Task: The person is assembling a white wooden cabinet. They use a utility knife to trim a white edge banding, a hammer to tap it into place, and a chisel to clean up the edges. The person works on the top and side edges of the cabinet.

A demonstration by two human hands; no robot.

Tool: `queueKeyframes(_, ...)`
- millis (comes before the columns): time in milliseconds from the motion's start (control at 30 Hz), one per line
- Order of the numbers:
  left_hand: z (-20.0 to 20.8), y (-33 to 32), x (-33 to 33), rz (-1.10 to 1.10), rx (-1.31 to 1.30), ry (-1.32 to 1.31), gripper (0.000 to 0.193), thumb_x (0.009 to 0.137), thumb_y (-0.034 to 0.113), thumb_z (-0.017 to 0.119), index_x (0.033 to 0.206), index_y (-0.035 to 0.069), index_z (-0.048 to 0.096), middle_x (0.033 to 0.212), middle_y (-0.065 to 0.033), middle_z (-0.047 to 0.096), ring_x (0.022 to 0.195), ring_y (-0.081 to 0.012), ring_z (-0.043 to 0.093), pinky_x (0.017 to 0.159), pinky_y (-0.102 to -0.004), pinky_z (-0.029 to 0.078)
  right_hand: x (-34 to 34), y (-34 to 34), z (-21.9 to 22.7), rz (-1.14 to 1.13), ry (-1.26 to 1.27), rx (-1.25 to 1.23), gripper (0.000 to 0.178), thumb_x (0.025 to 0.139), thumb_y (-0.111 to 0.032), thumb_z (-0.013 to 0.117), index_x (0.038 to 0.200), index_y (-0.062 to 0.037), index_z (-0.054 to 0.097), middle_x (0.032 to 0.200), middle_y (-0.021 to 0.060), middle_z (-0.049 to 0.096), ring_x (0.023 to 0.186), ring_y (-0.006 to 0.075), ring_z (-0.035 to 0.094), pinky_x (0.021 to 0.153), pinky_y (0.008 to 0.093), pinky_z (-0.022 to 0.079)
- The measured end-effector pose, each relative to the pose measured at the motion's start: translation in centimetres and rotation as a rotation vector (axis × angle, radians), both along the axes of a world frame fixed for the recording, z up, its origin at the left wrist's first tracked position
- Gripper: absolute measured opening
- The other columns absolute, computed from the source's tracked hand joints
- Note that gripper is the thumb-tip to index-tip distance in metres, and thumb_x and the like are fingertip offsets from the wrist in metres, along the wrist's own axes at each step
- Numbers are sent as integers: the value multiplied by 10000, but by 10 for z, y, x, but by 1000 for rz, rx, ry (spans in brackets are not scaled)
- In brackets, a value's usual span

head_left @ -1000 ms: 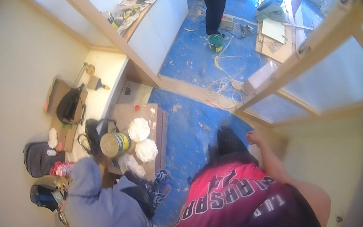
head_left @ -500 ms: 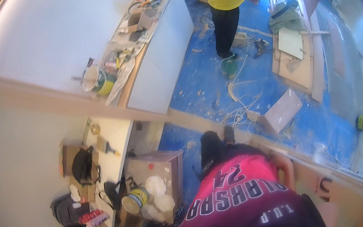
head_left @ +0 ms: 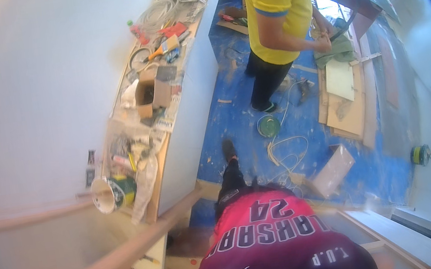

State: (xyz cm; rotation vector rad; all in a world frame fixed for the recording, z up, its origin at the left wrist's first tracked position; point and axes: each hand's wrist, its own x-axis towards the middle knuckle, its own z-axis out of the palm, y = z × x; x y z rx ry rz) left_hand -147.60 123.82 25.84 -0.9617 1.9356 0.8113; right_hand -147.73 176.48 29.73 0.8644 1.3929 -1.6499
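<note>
Wearer's foot (head_left: 229,149) has advanced near bucket (head_left: 269,126) and cable (head_left: 272,154).

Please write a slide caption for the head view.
A co-worker in yellow stands on blue flooring between a cluttered counter and stacked boards.

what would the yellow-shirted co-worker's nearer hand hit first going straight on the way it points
Along that line, the nearer hand would probably meet the grey-green cloth on the stacked boards, though depth is unclear and it may pass above.
</note>
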Motion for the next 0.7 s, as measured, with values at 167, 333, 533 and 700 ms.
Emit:
queueKeyframes(167, 15, -38, -165, -98, 22, 87, 353, 982, 319, 571, 1155, 19, 638, 1015, -120, 679, 868, -263, 650, 814, -360, 525, -92, -40, 3, -195, 30, 22, 409, 814, -23, 606, 1221, -2, 645, 1126, 131, 701, 1006, 217, 663, 881, 359, 517)
queueKeyframes(333, 37, -37, -337, -128, 58, 223, 349, 983, 313, 569, 1151, 15, 643, 1006, -123, 684, 858, -264, 654, 808, -356, 526, -179, -59, 6, -287, 64, -11, 428, 811, 13, 598, 1238, 0, 633, 1146, 106, 697, 1024, 189, 651, 889, 344, 512)
queueKeyframes(533, 39, -16, -482, -173, 126, 245, 345, 985, 306, 567, 1145, 11, 648, 995, -126, 690, 846, -265, 660, 801, -351, 528, -319, -57, 13, -205, 146, -105, 455, 808, 56, 588, 1259, 1, 620, 1169, 77, 692, 1045, 156, 638, 899, 326, 507)
queueKeyframes(700, 43, -8, -512, -226, 169, 136, 342, 987, 300, 564, 1141, 8, 653, 986, -130, 695, 836, -265, 664, 795, -346, 529, -444, 8, 24, 90, 133, -403, 443, 803, 85, 589, 1238, 10, 629, 1209, 66, 679, 1075, 133, 620, 917, 289, 494)
